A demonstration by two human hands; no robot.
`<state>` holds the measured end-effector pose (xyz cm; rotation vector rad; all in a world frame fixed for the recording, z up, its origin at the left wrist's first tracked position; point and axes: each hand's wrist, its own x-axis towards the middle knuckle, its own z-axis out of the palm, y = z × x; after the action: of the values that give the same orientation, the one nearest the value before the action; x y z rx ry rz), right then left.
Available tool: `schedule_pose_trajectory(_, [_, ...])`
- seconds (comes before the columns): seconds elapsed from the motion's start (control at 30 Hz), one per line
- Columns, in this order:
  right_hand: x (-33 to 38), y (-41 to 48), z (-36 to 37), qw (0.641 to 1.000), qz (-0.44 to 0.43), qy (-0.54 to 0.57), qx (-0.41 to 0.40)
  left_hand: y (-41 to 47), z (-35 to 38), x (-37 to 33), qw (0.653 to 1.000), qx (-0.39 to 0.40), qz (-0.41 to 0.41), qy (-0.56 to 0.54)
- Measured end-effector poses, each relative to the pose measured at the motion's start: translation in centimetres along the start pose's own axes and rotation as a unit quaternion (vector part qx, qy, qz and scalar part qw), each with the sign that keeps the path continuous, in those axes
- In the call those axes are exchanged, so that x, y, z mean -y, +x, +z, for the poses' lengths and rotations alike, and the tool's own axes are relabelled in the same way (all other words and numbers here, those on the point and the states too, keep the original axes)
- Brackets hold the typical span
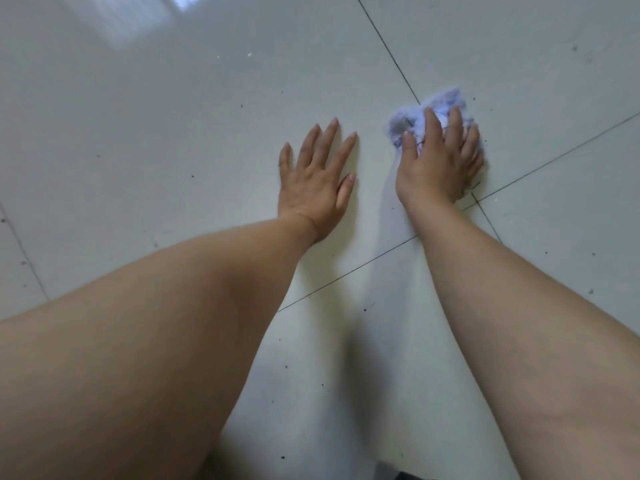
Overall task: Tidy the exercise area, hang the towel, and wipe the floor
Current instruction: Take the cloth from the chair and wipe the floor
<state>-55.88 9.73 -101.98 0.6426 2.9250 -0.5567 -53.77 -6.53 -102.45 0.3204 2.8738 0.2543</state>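
A crumpled pale lilac-white cloth (408,121) lies on the glossy white tiled floor (173,133), right of centre, near a crossing of dark grout lines. My right hand (440,161) lies on top of it, fingers bent over the wad and pressing it down to the tile; most of the cloth is hidden under the palm. My left hand (317,181) rests flat on the bare floor just to the left of the cloth, fingers straight and spread, holding nothing.
Small dark specks and bits of grit are scattered over the tiles, many around the cloth and toward me. Dark grout lines (554,157) cross beside the right hand. A window reflection glares at the top left. A dark edge shows at the bottom.
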Motion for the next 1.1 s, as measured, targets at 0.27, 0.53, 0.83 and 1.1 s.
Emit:
schedule_pose_trajectory(0.27, [-2.2,-6.1,1.7,0.993,-0.108,-0.002,-0.040,0.0,0.1,0.1,1.000,0.001,-0.001,0.016])
schedule_pose_trajectory(0.53, [-6.7,-9.8,1.2,0.995,-0.025,0.011,-0.097,-0.4,-0.6,-0.6,0.990,0.007,0.133,0.036])
schedule_pose_trajectory(0.83, [-8.5,-6.2,-1.7,0.994,0.098,0.040,-0.041,-2.3,0.9,-3.3,0.994,0.056,0.086,0.042])
schedule_pose_trajectory(1.1, [-7.9,-11.1,-0.3,0.998,-0.056,0.022,-0.001,-1.8,-0.2,-2.7,0.992,0.077,0.095,0.010])
